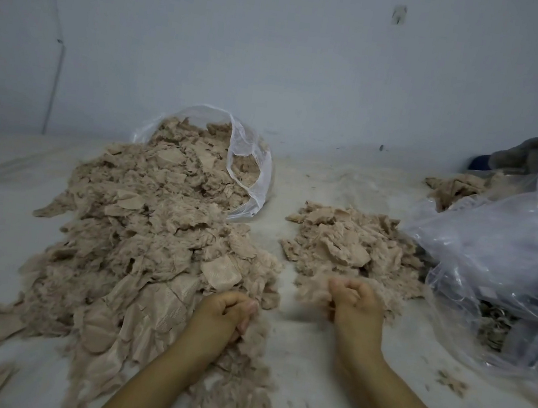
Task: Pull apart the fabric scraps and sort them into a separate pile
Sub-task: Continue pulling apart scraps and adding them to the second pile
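Beige fabric scraps fill the head view in two heaps on a pale sheet (291,352). The large unsorted heap (152,239) spills from a clear plastic bag (249,163) on the left; a much smaller sorted pile (351,246) lies apart to its right, beside a crumpled empty bag (497,243). The left hand (228,312) is curled at the big heap's near edge, pinching a tuft of fibres. The right hand (354,302), also curled, grips a blurred wisp at the near edge of the small pile. Judging by the heaps, sorting is barely begun: most scraps still wait on the left.
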Motion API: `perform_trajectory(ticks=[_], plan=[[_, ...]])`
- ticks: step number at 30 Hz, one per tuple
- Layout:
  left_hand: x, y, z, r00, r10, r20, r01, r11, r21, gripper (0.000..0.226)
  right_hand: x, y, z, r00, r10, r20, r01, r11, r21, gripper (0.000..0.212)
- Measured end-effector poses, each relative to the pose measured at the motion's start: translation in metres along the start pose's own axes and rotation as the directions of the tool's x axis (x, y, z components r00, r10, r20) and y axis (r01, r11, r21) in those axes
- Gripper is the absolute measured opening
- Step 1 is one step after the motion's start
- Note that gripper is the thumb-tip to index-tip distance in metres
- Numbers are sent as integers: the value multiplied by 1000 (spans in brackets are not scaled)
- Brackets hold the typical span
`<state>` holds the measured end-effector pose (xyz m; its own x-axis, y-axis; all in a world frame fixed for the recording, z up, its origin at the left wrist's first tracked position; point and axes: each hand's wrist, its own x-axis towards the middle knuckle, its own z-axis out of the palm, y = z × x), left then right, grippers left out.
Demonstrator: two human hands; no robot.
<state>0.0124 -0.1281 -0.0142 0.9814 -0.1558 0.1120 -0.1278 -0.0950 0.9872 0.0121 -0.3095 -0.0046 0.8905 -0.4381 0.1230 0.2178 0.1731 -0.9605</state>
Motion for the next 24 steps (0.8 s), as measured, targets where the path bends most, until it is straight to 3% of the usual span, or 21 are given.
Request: perform_trajectory(ticks=[1,2,4,5,7,9,11,13,14,17,19,20,21,24], plan=[[0,0,-3,1000,-19,-18,18,999,-40,32,3,-3,-2,1000,16,-9,-15,998,58,4],[0,-1,-5,999,-32,-30,29,996,-88,31,5,-3,-4,999,42,-3,-42,996,78,17],[2,-2,-6,999,-29,-28,25,988,-154,30,3,-2,-7,996,84,13,-81,987,-140,51],[2,-3,-5,1000,-15,-24,10,985,-173,29,-1,-3,-6,996,71,47,-53,948,-314,55],[3,-4,-1,1000,4,-8,-6,969,-247,22,-17,-6,2,965,92,244,40,872,-488,50],[2,-5,0,999,-10,33,22,930,-367,14,-31,-2,9,866,196,459,102,831,-547,60],[1,-5,0,998,7,66,21,912,-410,11,-36,8,14,823,159,545,272,731,-625,44],[2,-5,0,999,35,26,-24,942,-335,15,-35,10,15,856,35,517,345,705,-620,11],[2,-4,-1,998,55,-3,-54,968,-244,19,-32,9,13,871,26,490,317,732,-603,7],[0,-5,-3,983,157,91,-172,966,194,36,-32,6,10,822,116,558,197,861,-470,16],[0,-7,-3,960,208,188,-267,883,387,18,-35,6,11,797,151,585,114,913,-391,22],[0,-7,-4,956,219,195,-285,855,434,12,-35,6,11,814,166,557,56,932,-358,24],[2,-9,-5,958,232,168,-284,840,462,21,-33,5,12,838,180,514,-3,945,-327,24],[8,-9,-8,977,209,47,-210,885,416,33,-27,4,12,880,238,411,-150,960,-235,25]])
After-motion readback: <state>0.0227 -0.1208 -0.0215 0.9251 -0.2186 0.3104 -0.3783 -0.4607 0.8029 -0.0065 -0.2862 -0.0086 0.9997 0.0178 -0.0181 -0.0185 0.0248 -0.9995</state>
